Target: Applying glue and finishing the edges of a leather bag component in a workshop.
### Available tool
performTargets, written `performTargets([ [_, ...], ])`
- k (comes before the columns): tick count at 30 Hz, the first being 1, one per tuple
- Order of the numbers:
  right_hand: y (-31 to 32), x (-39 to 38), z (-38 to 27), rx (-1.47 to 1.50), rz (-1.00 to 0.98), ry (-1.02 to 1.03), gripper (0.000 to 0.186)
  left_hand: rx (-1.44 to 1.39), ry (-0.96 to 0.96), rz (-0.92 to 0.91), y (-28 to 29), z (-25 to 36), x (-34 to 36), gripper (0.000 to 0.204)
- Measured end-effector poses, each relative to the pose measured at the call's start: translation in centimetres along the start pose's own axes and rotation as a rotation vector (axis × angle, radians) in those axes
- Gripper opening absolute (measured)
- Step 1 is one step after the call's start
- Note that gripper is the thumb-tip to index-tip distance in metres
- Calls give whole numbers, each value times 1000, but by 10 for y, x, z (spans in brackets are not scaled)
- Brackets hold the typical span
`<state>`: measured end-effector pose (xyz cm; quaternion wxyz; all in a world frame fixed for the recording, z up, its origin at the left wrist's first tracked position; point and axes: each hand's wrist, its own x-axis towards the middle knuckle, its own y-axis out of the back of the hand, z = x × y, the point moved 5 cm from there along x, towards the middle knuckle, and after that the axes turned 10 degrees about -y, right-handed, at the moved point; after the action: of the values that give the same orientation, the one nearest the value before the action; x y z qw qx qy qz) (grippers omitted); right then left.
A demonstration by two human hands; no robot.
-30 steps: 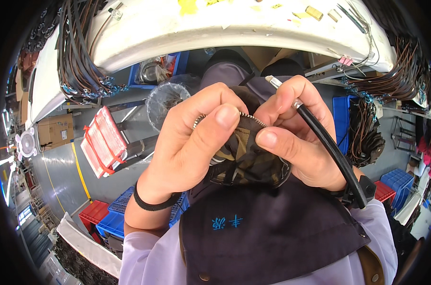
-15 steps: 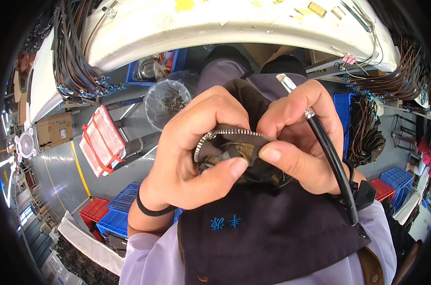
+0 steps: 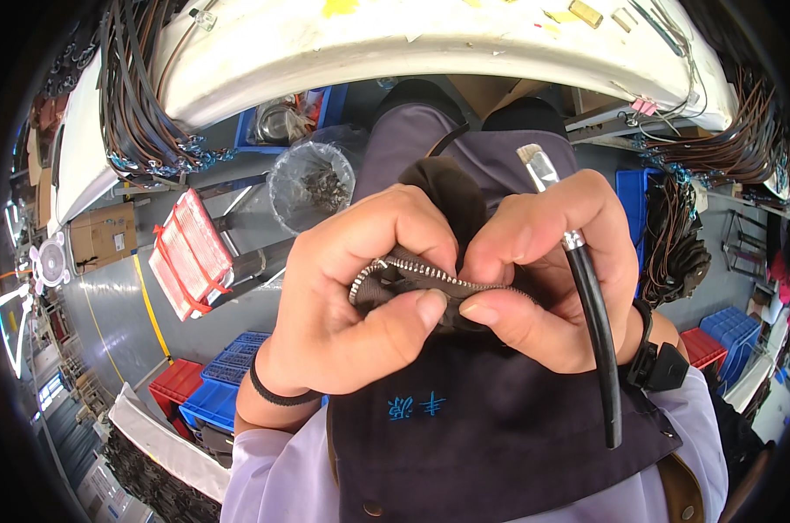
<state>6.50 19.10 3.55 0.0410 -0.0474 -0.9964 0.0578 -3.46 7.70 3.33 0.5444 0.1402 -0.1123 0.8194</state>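
Note:
Both hands are raised close under the camera around a dark brown pouch (image 3: 447,196) with a metal zipper (image 3: 417,270). My left hand (image 3: 351,305) pinches the zipper edge between thumb and fingers. My right hand (image 3: 543,270) pinches the other side of the zipper with thumb and forefinger. It also carries a small brush (image 3: 586,296) with a black handle and pale bristles, the bristles pointing up past the fingers. A black band (image 3: 277,397) circles my left wrist and a black watch (image 3: 656,366) sits on my right wrist. Below the hands hangs my dark apron (image 3: 491,436).
A white curved worktable (image 3: 412,44) arcs across the top, with bundles of brown straps (image 3: 133,96) hanging at its left and right ends. Below stand a clear-bagged bin (image 3: 312,179), a red-and-white bundle (image 3: 190,253), cardboard boxes (image 3: 103,235), and blue and red crates (image 3: 212,392).
The zipper edge, curved up in a loop half a second ago, now lies flatter between both thumbs. The hands have shifted slightly closer together and the brush has tilted a little.

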Motion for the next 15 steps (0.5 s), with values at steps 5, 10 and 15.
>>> performTargets([
  [5,-1,1,14,169,16,-23,42,-315,237,103,-6,-12,-10,16],
  [10,-1,1,16,234,9,-32,43,-369,232,132,-10,-17,-15,16],
  [15,1,2,17,200,26,-39,43,-330,179,153,-9,-18,-13,17],
])
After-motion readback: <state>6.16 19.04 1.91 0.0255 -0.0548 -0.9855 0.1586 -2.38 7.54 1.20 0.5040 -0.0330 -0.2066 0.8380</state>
